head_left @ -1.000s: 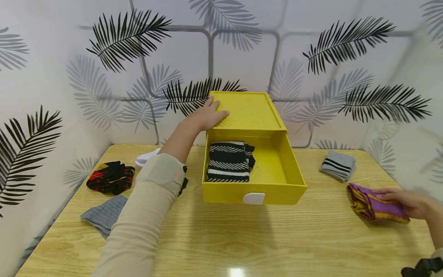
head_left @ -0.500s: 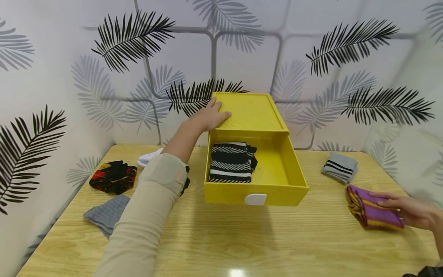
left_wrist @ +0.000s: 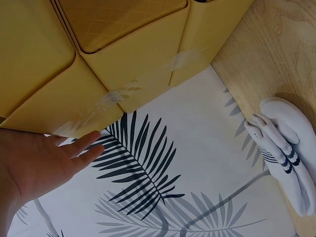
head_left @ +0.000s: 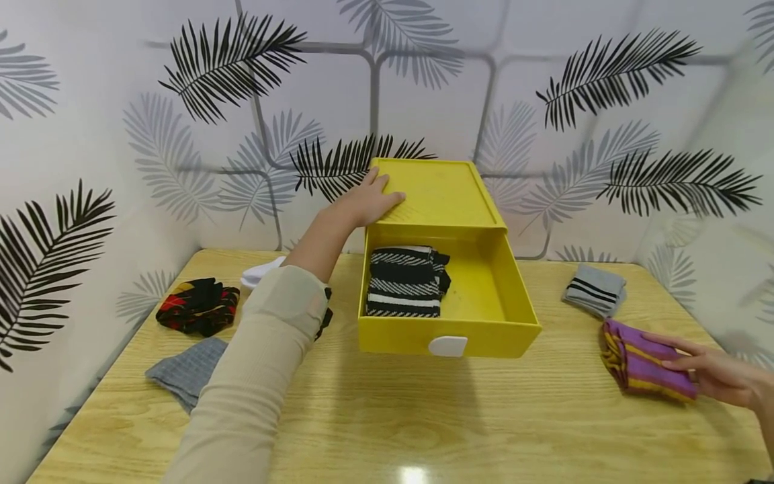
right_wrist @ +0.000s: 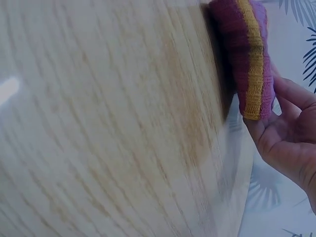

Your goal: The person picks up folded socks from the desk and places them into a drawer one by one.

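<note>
My left hand (head_left: 365, 200) rests on the left top edge of a yellow drawer box (head_left: 438, 191), its fingers extended along the side. The pulled-out drawer (head_left: 480, 339) holds a folded black-and-white striped pair of socks (head_left: 404, 282) at its left. At the right, my right hand (head_left: 725, 375) pinches a folded purple sock bundle with yellow stripes (head_left: 650, 363) by its right end. In the right wrist view, thumb and fingers hold the bundle's ribbed edge (right_wrist: 254, 74), just off the tabletop or touching it; I cannot tell which.
Grey socks with black stripes (head_left: 595, 290) lie at the back right. Left of the box are red-black patterned socks (head_left: 196, 307), a grey folded pair (head_left: 187, 370) and white socks (left_wrist: 289, 153). A black item (head_left: 326, 316) is mostly hidden behind my left sleeve. Leaf-patterned walls border the table (head_left: 387, 423).
My right hand has carried the purple striped socks a little to the left, turning them slightly. The left hand has stayed on the box, and the view has shifted slightly.
</note>
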`<state>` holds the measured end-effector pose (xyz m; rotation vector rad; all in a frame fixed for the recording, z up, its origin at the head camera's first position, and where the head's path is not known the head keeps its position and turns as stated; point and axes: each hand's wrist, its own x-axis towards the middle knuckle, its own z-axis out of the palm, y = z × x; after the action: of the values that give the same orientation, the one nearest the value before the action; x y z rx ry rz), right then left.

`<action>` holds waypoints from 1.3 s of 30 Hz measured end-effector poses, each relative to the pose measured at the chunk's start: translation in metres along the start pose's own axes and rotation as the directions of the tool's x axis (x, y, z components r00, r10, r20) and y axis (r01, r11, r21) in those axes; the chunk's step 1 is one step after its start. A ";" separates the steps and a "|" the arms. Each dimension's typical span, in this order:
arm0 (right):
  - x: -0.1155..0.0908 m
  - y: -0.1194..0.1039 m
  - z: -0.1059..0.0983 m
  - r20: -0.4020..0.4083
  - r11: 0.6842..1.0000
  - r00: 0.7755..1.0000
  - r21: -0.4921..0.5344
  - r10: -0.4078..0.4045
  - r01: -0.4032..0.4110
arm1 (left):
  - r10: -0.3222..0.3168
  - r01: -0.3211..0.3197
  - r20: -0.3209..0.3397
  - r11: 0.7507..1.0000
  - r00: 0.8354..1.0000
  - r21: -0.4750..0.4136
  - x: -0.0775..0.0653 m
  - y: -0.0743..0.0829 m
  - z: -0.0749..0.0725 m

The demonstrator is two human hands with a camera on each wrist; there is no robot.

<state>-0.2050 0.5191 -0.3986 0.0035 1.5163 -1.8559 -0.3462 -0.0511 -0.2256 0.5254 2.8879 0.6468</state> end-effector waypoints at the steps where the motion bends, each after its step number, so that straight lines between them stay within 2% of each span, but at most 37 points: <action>1: 0.000 0.000 0.001 0.004 1.000 1.000 0.003 -0.003 0.003 | 0.002 -0.002 -0.001 1.000 1.000 -0.001 0.000 0.000 0.000; 6: -0.001 -0.002 0.007 -0.001 0.999 0.999 -0.014 -0.037 0.037 | 0.001 -0.001 0.001 1.000 1.000 -0.007 0.000 0.000 0.000; 16: -0.001 -0.018 0.026 -0.064 0.994 0.993 -0.050 -0.097 0.094 | -0.012 0.012 0.010 1.000 1.000 -0.009 0.000 0.000 0.000; 25: 0.002 -0.039 0.050 -0.055 0.988 0.989 -0.077 -0.139 0.135 | -0.013 0.013 0.012 1.000 1.000 -0.012 0.000 0.001 0.000; 34: 0.001 -0.063 0.079 -0.016 0.980 0.981 -0.057 -0.194 0.193 | -0.017 0.017 0.005 1.000 1.000 -0.010 -0.001 0.002 0.000; 36: 0.000 -0.068 0.086 -0.027 0.978 0.979 -0.052 -0.203 0.202 | -0.017 0.017 0.004 1.000 1.000 -0.005 -0.001 0.002 -0.001; 39: -0.001 -0.077 0.096 -0.087 0.976 0.974 -0.069 -0.210 0.205 | -0.015 0.015 0.004 1.000 1.000 -0.003 -0.001 0.003 -0.001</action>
<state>-0.2035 0.4415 -0.3035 -0.1007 1.6908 -1.9970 -0.3445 -0.0497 -0.2235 0.5037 2.8844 0.6467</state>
